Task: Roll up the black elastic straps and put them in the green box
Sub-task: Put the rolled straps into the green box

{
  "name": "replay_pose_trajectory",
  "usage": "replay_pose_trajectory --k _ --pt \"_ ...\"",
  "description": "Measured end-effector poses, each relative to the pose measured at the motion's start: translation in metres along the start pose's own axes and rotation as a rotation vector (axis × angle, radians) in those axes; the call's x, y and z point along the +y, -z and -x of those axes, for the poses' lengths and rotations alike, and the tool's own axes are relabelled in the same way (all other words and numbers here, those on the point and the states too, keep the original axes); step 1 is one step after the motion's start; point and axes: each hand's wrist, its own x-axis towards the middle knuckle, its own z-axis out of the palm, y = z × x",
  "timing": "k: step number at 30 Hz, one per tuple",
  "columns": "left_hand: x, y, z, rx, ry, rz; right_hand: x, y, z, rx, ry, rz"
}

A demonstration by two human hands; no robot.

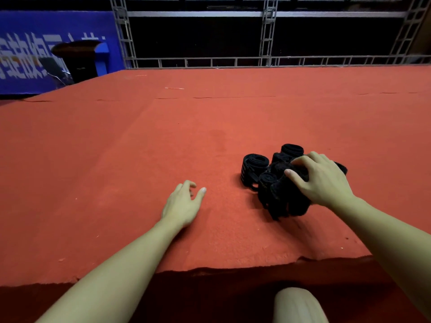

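A cluster of rolled black elastic straps (277,180) sits on a red felt-covered bench (140,148), right of centre and toward the near edge. Several rolls stand on end, packed against one another; the one at the left of the group (254,169) shows pale stripes on its side and a loose loop at its base, and another roll (292,150) stands at the far side. The nearest part of the heap is a fuzzier, less tidy bundle (288,201) that casts a shadow on the felt.

The person's right hand (319,180) lies on top of the pile, fingers spread and bent over the straps, fingertips pressing into the upper rolls and the thumb against the near bundle, gripping it. The left hand (184,203) rests on the felt well apart from the straps, to their left, fingers loosely curled and holding nothing, thumb pointing toward the pile. Both forearms are bare and reach in from the bottom of the view.

The felt's near edge (210,269) is ragged and hangs over the front of the bench. Beyond the far edge stand a grey metal truss frame (268,31) against a dark backdrop, a blue banner with white lettering (35,54) at left, and a dark lectern-like object (79,59) in front of it.
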Motion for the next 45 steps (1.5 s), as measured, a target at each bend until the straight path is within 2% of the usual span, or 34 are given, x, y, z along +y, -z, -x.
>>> replay_pose_trajectory --k 5,10,21,25,27,36,45 --pt "0.079 -0.019 -0.046 -0.008 0.037 0.189 0.032 -0.004 -0.050 -0.188 -0.265 -0.092" --pt "0.137 -0.037 -0.097 -0.088 0.079 0.219 0.065 -0.024 -0.108 -0.346 -0.351 -0.161" --pt "0.210 -0.072 -0.169 -0.371 0.236 -0.235 0.086 -0.075 -0.182 -0.617 -0.421 -0.213" --pt "0.228 -0.075 -0.174 -0.699 0.267 -0.405 0.089 -0.087 -0.185 -0.738 -0.429 -0.174" --pt "0.230 -0.078 -0.174 -0.790 0.293 -0.411 0.091 -0.089 -0.184 -0.727 -0.438 -0.177" --pt "0.214 -0.074 -0.172 -0.705 0.300 -0.149 0.096 -0.096 -0.167 -0.607 -0.474 -0.184" --pt "0.195 -0.049 -0.159 -0.253 0.320 0.044 0.081 -0.052 -0.162 -0.255 -0.490 -0.275"
